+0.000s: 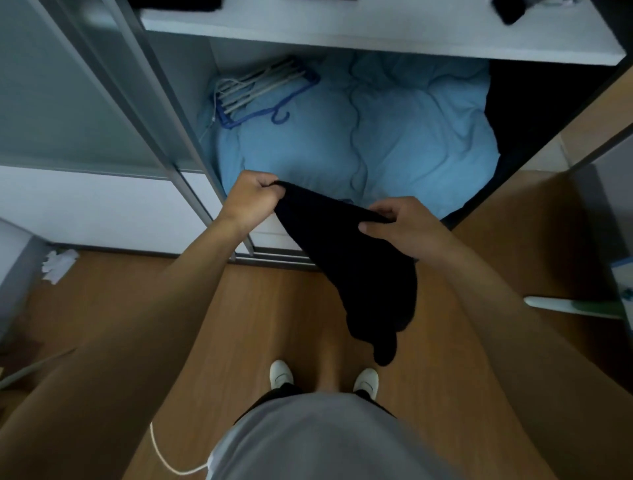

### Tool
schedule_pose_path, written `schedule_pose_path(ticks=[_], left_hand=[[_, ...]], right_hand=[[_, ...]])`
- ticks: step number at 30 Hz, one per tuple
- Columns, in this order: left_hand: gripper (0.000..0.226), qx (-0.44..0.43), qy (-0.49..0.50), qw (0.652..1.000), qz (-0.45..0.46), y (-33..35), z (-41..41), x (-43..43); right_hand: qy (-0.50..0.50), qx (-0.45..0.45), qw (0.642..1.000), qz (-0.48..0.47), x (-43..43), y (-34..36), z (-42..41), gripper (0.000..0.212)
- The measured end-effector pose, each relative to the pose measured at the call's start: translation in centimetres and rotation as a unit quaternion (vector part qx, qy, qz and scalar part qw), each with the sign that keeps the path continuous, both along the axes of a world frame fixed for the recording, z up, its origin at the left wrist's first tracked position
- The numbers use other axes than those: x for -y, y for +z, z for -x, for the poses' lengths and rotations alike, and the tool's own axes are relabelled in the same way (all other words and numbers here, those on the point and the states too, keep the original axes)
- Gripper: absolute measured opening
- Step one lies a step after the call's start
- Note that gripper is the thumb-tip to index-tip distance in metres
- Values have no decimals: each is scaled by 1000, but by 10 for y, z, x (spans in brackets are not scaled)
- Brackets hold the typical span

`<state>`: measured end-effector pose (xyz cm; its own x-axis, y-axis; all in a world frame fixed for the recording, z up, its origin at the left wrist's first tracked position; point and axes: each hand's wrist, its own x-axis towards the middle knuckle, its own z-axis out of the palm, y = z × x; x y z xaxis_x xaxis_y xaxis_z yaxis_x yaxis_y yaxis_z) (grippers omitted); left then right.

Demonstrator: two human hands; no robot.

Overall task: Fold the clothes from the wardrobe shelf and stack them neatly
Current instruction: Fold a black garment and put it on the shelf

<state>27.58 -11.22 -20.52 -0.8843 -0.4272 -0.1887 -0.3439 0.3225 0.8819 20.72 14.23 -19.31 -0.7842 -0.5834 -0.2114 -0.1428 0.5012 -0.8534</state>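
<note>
I hold the black garment (346, 260) mid-frame by its top edge, left hand (251, 202) and right hand (399, 228) both pinching it, tail dangling over the wooden floor (274, 308). With no surface beneath, a slack pinch could drop it; folding in air risks crooked creases.

Dark clothes (178, 4) on the white wardrobe shelf (342, 34) are cut by the frame's top edge; the kind of the black hanging garment (352, 260) is unclear.
</note>
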Motion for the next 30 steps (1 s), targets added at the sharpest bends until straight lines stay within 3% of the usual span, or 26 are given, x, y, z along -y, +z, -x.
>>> schedule_pose_path(ticks=[2, 4, 9, 14, 17, 19, 25, 30], left_hand=[[18, -37, 26, 998, -37, 7, 3, -14], [15, -59, 51, 992, -99, 12, 6, -28], [21, -21, 85, 969, -233, 15, 8, -47], [9, 32, 113, 960, -254, 7, 7, -38], [17, 79, 90, 963, -240, 1, 1, -30], [13, 92, 74, 968, -220, -5, -5, -28], [14, 45, 64, 975, -209, -15, -12, -25], [33, 40, 6, 999, -12, -37, -14, -20]], right_hand=[[105, -25, 985, -135, -13, -11, 4, 3], [163, -17, 962, -219, -22, -24, 5, 15], [82, 26, 990, -110, -32, -41, -6, 33], [19, 137, 990, 11, -34, -45, -15, 40], [-68, 189, 964, 174, -36, -41, -11, 30], [-95, 207, 945, 233, -35, -34, -9, 24], [-100, 189, 950, 229, -24, -18, -16, 21], [-104, 35, 981, 157, -13, -5, -22, 32]])
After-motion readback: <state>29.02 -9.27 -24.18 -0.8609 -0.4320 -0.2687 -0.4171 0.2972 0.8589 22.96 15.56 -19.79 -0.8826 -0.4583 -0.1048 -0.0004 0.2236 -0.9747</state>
